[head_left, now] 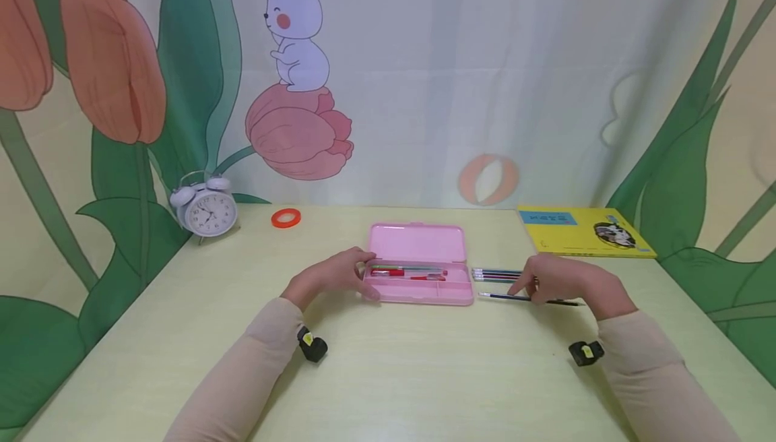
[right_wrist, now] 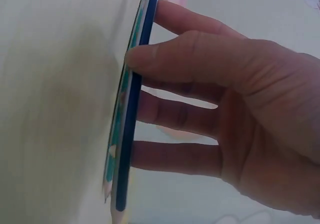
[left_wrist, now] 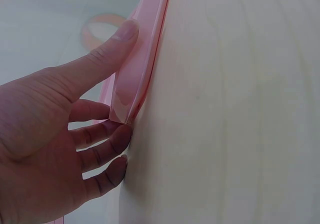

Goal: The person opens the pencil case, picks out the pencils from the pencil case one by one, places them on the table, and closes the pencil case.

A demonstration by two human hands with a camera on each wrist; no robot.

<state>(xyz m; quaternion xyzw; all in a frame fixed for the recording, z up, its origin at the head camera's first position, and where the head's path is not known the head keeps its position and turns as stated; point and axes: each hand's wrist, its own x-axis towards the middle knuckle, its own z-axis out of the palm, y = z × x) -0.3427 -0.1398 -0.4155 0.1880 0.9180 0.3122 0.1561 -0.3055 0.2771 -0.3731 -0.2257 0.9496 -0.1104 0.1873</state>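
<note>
On the table (head_left: 424,374), the left hand (head_left: 341,272) is gripping the case (head_left: 406,291) by its left end, likely for steadiness, while the right hand (head_left: 554,277) is pinching a pencil (right_wrist: 133,106) mid-length, beside other pencils (head_left: 497,275).

Case (head_left: 405,290), pencils (head_left: 496,275), book (head_left: 582,230) on table (head_left: 436,374)

Beige sleeves (head_left: 242,374), yellow-marked black wrist cameras (head_left: 312,346)
</note>
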